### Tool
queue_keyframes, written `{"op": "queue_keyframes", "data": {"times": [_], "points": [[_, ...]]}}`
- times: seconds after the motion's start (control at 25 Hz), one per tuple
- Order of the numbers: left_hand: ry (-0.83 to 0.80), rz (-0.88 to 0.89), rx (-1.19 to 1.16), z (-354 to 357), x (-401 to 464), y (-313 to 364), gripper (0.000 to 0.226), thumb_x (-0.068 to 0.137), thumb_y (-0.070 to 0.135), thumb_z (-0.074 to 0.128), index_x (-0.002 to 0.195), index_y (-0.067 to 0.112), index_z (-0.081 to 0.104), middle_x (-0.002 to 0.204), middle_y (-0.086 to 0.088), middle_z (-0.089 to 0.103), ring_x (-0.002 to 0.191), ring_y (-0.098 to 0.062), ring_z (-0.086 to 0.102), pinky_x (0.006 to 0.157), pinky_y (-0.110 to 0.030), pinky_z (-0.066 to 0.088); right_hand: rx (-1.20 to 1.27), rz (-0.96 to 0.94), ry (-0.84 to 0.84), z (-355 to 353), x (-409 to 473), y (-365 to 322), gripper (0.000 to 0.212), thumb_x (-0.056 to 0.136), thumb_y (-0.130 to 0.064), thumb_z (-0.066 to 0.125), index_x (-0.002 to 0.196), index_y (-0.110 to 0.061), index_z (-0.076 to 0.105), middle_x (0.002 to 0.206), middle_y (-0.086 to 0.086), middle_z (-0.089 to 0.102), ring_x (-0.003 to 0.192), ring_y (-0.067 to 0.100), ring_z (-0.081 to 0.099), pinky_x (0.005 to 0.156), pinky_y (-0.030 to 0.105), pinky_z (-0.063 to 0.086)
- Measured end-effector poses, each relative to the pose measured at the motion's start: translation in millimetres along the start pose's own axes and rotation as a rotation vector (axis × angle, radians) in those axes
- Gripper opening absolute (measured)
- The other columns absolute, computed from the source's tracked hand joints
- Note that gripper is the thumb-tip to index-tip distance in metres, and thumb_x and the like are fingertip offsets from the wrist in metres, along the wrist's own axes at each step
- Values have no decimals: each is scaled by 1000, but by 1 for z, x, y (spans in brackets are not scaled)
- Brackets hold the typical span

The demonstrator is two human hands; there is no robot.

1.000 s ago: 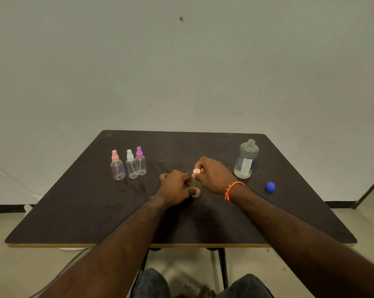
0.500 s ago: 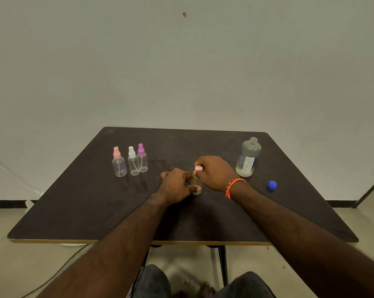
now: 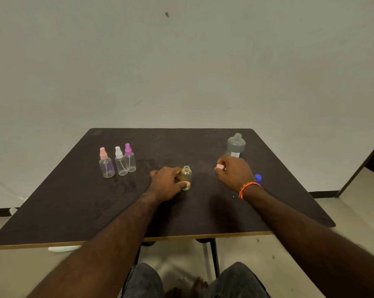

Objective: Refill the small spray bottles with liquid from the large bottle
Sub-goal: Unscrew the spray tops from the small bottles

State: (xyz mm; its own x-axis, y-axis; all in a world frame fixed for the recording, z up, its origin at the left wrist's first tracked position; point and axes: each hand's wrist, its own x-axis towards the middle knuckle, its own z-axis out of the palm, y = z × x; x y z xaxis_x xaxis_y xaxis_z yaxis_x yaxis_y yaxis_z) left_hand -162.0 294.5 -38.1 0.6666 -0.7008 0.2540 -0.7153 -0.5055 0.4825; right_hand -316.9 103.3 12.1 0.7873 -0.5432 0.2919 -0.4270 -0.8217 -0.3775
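Left hand (image 3: 167, 183) grips the upright open spray bottle (image 3: 186, 177) at frame centre; right hand (image 3: 234, 173), pinching the pink spray cap (image 3: 220, 167), lies nearer the large bottle (image 3: 236, 145) behind it, centre right.

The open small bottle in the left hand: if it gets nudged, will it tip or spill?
Probably tips easily: the small bottle is narrow, upright, likely light plastic. With its pink sprayer top off, in the right hand, yellowish liquid could spill. The left hand gripping it should steady it.
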Motion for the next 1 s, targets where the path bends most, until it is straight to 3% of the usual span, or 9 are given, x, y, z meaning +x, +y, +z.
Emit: {"op": "queue_keyframes", "data": {"times": [0.12,0.24,0.4,0.52,0.6,0.72,0.84,0.92,1.0], "points": [[18,6,11,2,1,2,34,88,54,72,111,29,69,102,16,72,104,-10,64,92,-39,30,-171,123,16,2,-14,44,25,89,-32,60,100,-11,69,101,11,70,94,31,64,80,39,53],[25,21,28,3,2,0,31,88,54,72,108,31,67,97,17,70,103,-12,64,87,-38,28,-294,144,-2,4,-23,67,26,91,-38,61,100,-16,70,101,6,71,94,27,63,82,40,55],[37,15,39,7,2,-1,46,88,55,70,126,30,65,110,14,73,110,-15,64,88,-38,26,-282,175,-45,11,-27,75,31,92,-40,65,113,-17,67,109,5,71,99,26,63,88,44,55],[30,16,34,10,3,-5,55,89,61,67,134,29,62,116,12,72,116,-16,63,92,-40,27,-253,192,-5,13,-31,74,47,88,-48,69,123,-17,63,123,6,67,108,26,62,92,44,56],[17,19,-7,9,0,-8,73,83,70,68,143,30,54,126,12,69,127,-16,57,99,-43,27,-249,138,96,10,-33,64,58,85,-57,67,129,-20,60,130,4,63,113,25,60,92,42,56],[14,3,-68,-5,-4,-13,103,69,80,74,154,32,41,134,17,63,138,-11,41,103,-41,22,-214,-40,187,7,-30,37,47,89,-47,62,127,-21,60,126,2,64,109,22,61,86,39,57],[74,57,-29,-30,-3,-28,100,68,75,77,152,34,42,132,19,63,137,-7,39,99,-33,19,-93,-194,221,6,-16,-12,38,87,-30,59,124,-23,61,120,-1,64,104,20,60,80,40,56],[146,80,24,-55,0,-44,89,70,71,72,148,33,49,130,17,63,136,-10,42,100,-32,18,-21,-270,212,8,2,-54,40,84,-30,57,123,-23,61,119,-2,64,105,20,58,81,39,55],[220,70,102,-80,5,-62,79,72,70,64,141,34,54,133,10,60,135,-16,45,104,-35,22,-20,-286,98,12,21,-92,47,78,-38,56,124,-24,60,121,-2,64,109,22,57,86,40,53]]}}
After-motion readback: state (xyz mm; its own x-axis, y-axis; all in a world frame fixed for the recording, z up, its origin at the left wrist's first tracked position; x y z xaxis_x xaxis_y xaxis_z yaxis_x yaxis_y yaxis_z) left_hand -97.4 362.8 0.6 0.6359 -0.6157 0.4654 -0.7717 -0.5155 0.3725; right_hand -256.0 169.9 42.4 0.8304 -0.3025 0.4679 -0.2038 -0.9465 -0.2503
